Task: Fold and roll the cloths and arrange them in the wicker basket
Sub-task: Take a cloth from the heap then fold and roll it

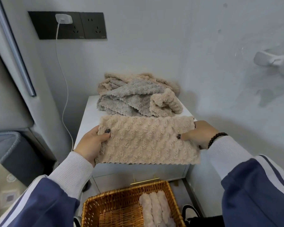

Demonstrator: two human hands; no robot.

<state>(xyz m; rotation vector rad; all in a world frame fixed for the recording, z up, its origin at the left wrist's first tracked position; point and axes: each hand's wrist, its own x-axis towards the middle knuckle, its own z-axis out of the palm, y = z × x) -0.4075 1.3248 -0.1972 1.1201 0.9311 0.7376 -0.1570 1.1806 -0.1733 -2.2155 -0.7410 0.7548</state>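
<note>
One white cabinet (87, 122) stands against the wall, with one brass drawer handle (144, 181) on its front. On its top at the back lies a loose pile (134, 94) of cloths: at least one grey, one tan under it, and one paler tan bunched at the right edge; exact count not clear since they overlap. One tan cloth (146, 141) lies flat across the front of the top, its near scalloped edge hanging just over the cabinet's front. Both hands are on it. Left hand (92, 141) grips its left edge, thumb on top, fingers curled under. Right hand (198, 135) grips its right edge, thumb lying flat on top and pointing inward, the other fingers hidden behind the cloth. One beaded bracelet (216, 139) on the right wrist. One wicker basket (92, 208) sits below, in front of the cabinet. Inside it, three rolls (156, 210) lie side by side, touching, against the right wall; left part shows bare weave. On the wall: two dark sockets (67, 25), one white charger (64, 18) plugged into the left one, one cable (64, 89) hanging down beside the cabinet.
</note>
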